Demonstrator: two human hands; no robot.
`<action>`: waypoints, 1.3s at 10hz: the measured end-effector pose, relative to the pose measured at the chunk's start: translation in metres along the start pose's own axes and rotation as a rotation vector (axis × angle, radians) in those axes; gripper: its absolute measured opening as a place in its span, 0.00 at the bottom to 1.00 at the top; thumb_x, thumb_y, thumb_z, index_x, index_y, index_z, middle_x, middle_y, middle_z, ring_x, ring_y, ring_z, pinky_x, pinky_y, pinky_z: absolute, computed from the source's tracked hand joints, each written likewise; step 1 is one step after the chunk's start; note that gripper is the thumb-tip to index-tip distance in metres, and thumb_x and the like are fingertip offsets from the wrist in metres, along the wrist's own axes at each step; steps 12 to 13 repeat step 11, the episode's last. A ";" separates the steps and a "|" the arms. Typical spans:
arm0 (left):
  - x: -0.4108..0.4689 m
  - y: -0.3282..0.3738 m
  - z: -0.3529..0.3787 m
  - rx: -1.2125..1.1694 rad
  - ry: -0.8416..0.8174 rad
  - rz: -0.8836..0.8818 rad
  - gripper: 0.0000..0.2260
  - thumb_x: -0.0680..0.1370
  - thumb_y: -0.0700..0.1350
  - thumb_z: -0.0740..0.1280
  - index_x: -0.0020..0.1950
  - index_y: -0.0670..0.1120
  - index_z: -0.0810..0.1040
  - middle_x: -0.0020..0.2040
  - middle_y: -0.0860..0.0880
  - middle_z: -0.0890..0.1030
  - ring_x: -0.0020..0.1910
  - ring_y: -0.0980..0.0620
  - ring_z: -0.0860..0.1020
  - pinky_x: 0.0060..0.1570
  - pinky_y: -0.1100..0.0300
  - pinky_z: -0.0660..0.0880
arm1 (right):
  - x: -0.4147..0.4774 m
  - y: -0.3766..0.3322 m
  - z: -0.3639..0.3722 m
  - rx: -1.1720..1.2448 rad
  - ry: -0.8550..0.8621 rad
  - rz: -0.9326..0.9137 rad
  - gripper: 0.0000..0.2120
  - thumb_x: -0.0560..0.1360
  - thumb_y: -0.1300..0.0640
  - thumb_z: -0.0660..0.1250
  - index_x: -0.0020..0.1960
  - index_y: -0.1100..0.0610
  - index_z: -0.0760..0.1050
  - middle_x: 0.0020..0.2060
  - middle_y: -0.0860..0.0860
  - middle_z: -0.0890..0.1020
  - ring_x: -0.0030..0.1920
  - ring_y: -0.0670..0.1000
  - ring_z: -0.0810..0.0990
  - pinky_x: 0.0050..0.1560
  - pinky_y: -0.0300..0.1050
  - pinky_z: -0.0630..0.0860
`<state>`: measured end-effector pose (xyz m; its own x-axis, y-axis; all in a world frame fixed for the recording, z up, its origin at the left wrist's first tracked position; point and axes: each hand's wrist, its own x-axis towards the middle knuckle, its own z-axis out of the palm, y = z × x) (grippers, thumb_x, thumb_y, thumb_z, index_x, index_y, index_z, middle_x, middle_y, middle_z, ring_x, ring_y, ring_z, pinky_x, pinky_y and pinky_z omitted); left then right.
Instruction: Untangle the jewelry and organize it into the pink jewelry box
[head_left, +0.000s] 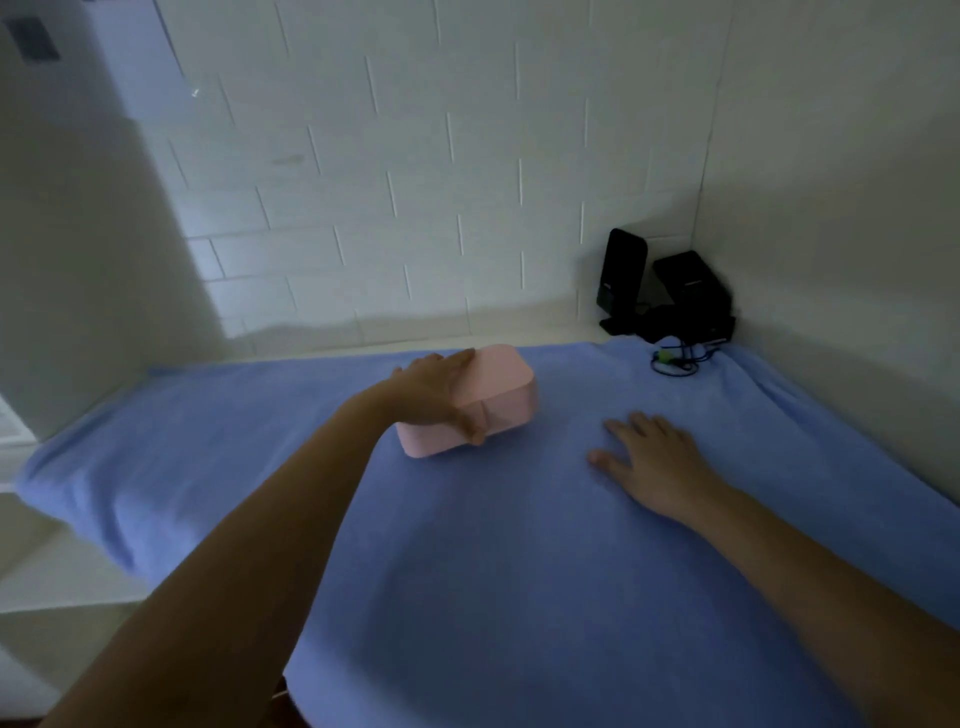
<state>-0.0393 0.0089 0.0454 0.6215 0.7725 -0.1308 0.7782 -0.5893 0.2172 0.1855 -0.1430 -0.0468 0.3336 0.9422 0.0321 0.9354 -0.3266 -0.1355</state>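
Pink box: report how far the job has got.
Done: nothing visible; the box is shut. In hand: the left hand holds the box; the right hand lies flat on the towel. Left: the dark tangle at the back, possibly the jewelry, lies untouched.

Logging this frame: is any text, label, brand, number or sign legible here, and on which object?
No text here can be read.
On the upright black device and the black block beside it: faint pale marks, too small and blurred to read.
On the pink jewelry box: no print shows on the sides in view.
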 end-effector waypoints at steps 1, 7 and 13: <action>0.033 -0.004 -0.005 0.050 -0.016 0.015 0.56 0.58 0.65 0.75 0.76 0.57 0.45 0.74 0.47 0.59 0.72 0.43 0.59 0.70 0.43 0.56 | 0.029 0.010 -0.001 0.066 -0.004 -0.023 0.32 0.78 0.37 0.50 0.77 0.49 0.49 0.77 0.54 0.50 0.76 0.56 0.50 0.74 0.54 0.50; 0.127 -0.005 -0.008 0.147 -0.120 0.084 0.51 0.65 0.59 0.75 0.76 0.58 0.44 0.76 0.47 0.53 0.75 0.44 0.53 0.71 0.42 0.55 | 0.106 0.038 0.006 0.060 -0.064 0.035 0.31 0.77 0.34 0.46 0.77 0.42 0.45 0.77 0.51 0.46 0.77 0.54 0.46 0.75 0.53 0.45; 0.095 0.003 -0.036 -0.131 -0.012 0.047 0.34 0.73 0.56 0.70 0.74 0.47 0.62 0.73 0.47 0.65 0.71 0.46 0.64 0.69 0.52 0.60 | 0.105 0.017 -0.054 0.099 -0.301 0.030 0.25 0.78 0.47 0.61 0.71 0.56 0.66 0.69 0.56 0.70 0.68 0.55 0.68 0.66 0.46 0.64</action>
